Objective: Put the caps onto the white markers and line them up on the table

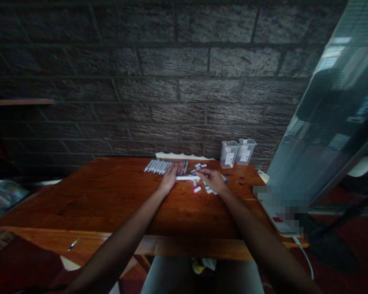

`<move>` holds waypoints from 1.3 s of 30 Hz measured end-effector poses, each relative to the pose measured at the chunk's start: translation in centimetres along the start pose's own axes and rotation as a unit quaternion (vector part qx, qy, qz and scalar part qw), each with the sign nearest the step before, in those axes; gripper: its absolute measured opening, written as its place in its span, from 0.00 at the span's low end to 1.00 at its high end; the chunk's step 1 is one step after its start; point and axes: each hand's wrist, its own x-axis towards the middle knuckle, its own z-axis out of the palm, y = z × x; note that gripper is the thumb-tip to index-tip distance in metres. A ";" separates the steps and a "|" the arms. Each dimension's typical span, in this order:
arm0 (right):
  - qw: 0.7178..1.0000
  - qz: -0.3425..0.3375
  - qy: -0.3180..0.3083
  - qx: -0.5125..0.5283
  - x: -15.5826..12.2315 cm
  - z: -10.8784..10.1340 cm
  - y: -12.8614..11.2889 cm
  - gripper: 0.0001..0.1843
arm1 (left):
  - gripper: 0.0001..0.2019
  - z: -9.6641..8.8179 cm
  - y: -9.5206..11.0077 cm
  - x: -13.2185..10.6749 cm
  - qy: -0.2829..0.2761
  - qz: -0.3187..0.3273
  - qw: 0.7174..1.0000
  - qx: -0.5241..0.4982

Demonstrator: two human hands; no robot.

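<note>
A white marker (187,178) lies between my two hands on the wooden table (110,196). My left hand (171,176) grips its left end with fingers curled, next to a row of several grey-white markers (164,165). My right hand (211,179) is closed at the marker's right end; whether it holds the marker or its cap I cannot tell. Loose caps (199,166) lie beyond the hands, and pink-tipped ones (196,189) lie just in front of the right hand.
Two clear plastic containers with labels (229,154) (245,151) stand at the table's back right. A white scalloped strip (184,156) lies along the back edge by the brick wall. A glass panel (325,122) leans at the right. A small metal object (73,244) rests on the front ledge.
</note>
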 end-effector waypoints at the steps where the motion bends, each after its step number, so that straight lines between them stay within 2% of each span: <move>1: 1.000 -0.005 -0.010 0.001 0.0 0.0 -0.1 0.16 | 0.21 0.1 -0.1 0.0 -0.005 -0.018 1.000 -0.017; 3: 0.999 -0.018 -0.029 -0.001 0.0 0.1 -0.3 0.15 | 0.22 0.3 -0.2 0.1 -0.017 -0.033 0.998 -0.058; 7: 0.997 -0.045 -0.053 -0.025 -0.1 0.3 -0.8 0.14 | 0.25 0.5 -0.3 0.4 -0.029 -0.023 0.991 -0.131; 13: 0.987 -0.044 -0.123 -0.095 -0.4 0.4 -0.8 0.13 | 0.30 0.5 0.2 0.4 -0.042 -0.021 0.987 -0.153; 17: 0.986 -0.055 -0.107 -0.115 -0.4 0.5 -1.1 0.12 | 0.31 0.0 0.6 0.5 -0.046 -0.023 0.980 -0.194; 21: 0.987 -0.053 -0.091 -0.124 -0.4 0.6 -1.3 0.11 | 0.29 -1.0 0.7 0.8 -0.006 -0.059 0.970 -0.236; 24: 0.989 -0.046 -0.074 -0.122 -0.4 0.5 -1.2 0.12 | 0.27 -1.2 0.5 0.9 0.017 -0.084 0.975 -0.207; 27: 0.993 -0.033 -0.045 -0.105 -0.4 0.4 -1.2 0.15 | 0.25 -0.9 0.3 0.8 0.017 -0.078 0.985 -0.154; 32: 0.996 -0.013 -0.028 -0.080 -0.3 0.5 -1.1 0.19 | 0.25 -0.3 0.2 0.4 0.008 -0.049 0.990 -0.128; 39: 0.995 -0.008 -0.038 -0.090 -0.2 0.2 -0.7 0.19 | 0.23 0.1 0.6 -0.2 -0.036 0.039 0.996 -0.067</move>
